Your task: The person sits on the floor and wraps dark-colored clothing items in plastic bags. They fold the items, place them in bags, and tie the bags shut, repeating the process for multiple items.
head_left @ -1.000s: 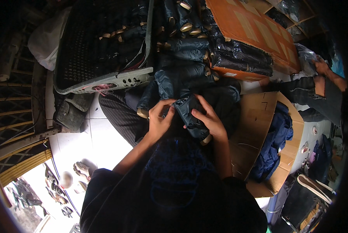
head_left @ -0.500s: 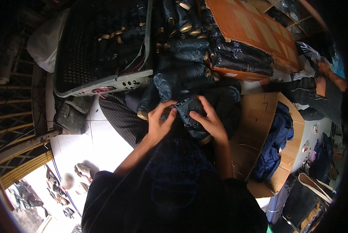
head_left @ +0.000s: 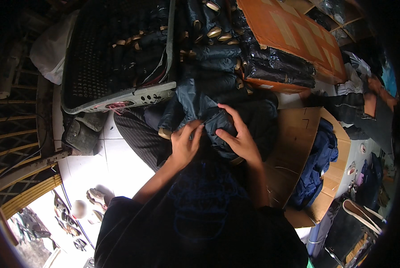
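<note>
In my lap is a dark teal nylon bundle [head_left: 218, 129], rolled like a folded umbrella, with a tan end partly showing below. My left hand [head_left: 185, 142] pinches the bundle's left edge between thumb and fingertips. On the other side, my right hand [head_left: 240, 138] grips it, thumb pressed on the front and fingers over its upper right edge. Just beyond my hands lie several similar dark rolls [head_left: 213, 82] with tan ends. One tan end [head_left: 164, 133] pokes out beside my left hand.
A grey-rimmed plastic crate [head_left: 157, 89] full of dark rolls stands at the far left. An orange-brown carton [head_left: 294, 27] holds wrapped packs at the far right. Close on my right is an open cardboard box [head_left: 294, 143] with navy fabric [head_left: 318, 165]. Another person's arm [head_left: 369, 105] shows at right.
The loose fabric between my hands has been drawn down and wrapped closer over the bundle. My left fingers have come nearer together, and my right fingers have shifted slightly over the top.
</note>
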A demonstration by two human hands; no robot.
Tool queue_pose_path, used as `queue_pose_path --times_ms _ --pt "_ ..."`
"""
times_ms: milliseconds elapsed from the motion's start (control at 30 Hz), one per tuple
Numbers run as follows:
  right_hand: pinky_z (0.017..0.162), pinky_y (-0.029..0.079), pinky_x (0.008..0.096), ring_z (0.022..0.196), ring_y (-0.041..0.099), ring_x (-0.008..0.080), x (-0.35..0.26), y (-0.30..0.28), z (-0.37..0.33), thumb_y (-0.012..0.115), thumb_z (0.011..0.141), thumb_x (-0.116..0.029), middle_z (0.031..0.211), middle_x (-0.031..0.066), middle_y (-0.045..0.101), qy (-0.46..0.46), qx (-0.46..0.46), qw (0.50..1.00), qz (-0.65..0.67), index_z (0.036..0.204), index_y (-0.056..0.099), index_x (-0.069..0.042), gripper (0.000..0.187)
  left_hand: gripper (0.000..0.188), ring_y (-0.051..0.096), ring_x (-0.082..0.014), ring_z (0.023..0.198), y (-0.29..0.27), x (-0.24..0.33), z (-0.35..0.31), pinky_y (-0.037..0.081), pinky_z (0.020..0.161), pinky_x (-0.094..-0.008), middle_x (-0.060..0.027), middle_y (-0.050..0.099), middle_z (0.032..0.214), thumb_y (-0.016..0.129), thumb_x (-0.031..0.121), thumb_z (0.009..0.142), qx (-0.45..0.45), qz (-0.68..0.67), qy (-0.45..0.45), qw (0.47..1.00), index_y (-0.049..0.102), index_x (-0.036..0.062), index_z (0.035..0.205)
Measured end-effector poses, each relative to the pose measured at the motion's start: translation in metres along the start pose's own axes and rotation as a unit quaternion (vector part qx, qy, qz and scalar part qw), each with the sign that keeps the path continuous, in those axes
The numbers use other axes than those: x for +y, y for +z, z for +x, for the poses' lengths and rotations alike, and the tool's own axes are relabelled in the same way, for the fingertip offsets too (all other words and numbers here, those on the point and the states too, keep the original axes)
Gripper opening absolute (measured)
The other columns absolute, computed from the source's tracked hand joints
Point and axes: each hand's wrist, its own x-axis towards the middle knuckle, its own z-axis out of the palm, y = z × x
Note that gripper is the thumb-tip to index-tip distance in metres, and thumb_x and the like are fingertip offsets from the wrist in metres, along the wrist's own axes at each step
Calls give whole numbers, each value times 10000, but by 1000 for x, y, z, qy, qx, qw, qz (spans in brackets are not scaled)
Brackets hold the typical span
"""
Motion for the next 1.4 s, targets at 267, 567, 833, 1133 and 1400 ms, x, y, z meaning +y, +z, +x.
queue_pose_path --times_ms 267,567,833,1133,1400 --pt "1012 395 383 1242 491 304 -2 0 0 731 810 -173 1347 173 490 -25 49 998 -34 1352 415 -39 641 126 663 -249 589 -3 20 14 495 520 -323 -154 654 807 585 -3 889 -58 -15 -88 994 547 9 1009" --pt "984 417 376 1179 539 301 7 -3 1 735 810 -168 1273 184 537 -61 67 994 -52 1316 426 -30 609 112 655 -277 690 5 23 14 507 587 -329 -164 631 857 560 -30 881 -61 -44 -69 995 530 -9 986" --pt "990 403 372 1175 531 299 10 5 2 734 811 -175 1271 181 531 -77 103 992 -12 1315 425 -28 609 150 569 -155 704 13 18 12 443 611 -267 -93 593 788 579 77 928 27 -152 -155 976 560 -25 819" --pt "1010 383 379 1202 510 302 12 7 4 750 790 -151 1294 179 523 -136 116 983 -28 1299 441 -25 609 714 533 -183 1062 13 27 22 413 948 -335 -87 513 1179 694 61 846 42 -539 -383 749 211 116 1368" --pt "1026 368 372 1218 493 289 5 3 0 727 810 -167 1305 160 510 -82 71 994 2 1308 451 -25 587 369 570 -140 1058 7 19 29 409 957 -300 -44 625 1116 695 13 822 -74 -510 -350 782 564 26 1167"
